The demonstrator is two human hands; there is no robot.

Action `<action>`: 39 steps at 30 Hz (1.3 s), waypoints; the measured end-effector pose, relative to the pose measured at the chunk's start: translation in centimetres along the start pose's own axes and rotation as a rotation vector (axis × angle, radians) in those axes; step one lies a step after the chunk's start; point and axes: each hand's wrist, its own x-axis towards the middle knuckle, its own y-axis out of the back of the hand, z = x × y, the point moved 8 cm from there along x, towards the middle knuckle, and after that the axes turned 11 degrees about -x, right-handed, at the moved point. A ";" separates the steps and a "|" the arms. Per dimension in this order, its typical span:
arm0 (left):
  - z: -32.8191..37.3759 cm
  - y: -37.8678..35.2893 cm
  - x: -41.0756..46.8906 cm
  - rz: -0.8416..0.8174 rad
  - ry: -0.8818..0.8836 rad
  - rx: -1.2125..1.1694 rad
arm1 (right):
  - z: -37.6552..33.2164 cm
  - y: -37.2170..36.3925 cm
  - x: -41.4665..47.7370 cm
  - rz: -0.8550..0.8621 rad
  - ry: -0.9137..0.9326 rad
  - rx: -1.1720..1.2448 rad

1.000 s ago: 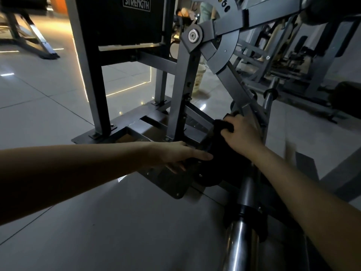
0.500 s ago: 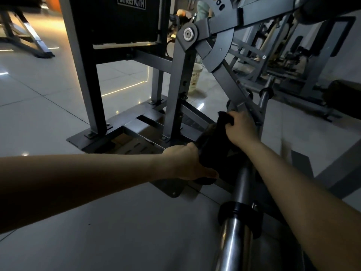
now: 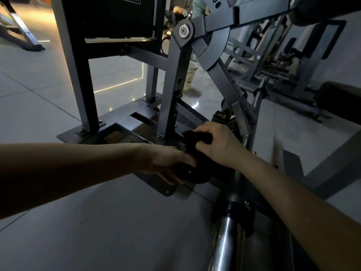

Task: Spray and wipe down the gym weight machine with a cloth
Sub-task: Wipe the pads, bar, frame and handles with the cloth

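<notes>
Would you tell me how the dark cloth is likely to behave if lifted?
Probably floppy: the cloth bunches and folds under the right hand. Likely light, since it crumples small within that grip. It looks soft and matte, so hardly slippery.

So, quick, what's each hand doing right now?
Left hand: grips a dark disc low on the machine.
Right hand: grips the cloth.

1. Pale, glossy floor tiles (image 3: pixel 97 222) lie all around me.
2. A white bucket (image 3: pixel 189 77) stands on them ahead of me.
3. Other grey machines (image 3: pixel 293 75) crowd my far right.
4. Slanted metal legs (image 3: pixel 17 30) stand at my far left.
</notes>
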 end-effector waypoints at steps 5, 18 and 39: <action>1.6 -0.4 -0.7 0.198 -0.047 0.153 | 6.9 0.2 3.1 0.146 -0.204 -0.220; 0.9 1.4 -0.2 0.111 -0.065 0.060 | 0.1 0.6 -1.0 0.060 -0.135 0.125; 3.5 1.0 -1.1 0.206 -0.305 0.222 | 5.9 1.0 2.1 0.140 -0.291 -0.103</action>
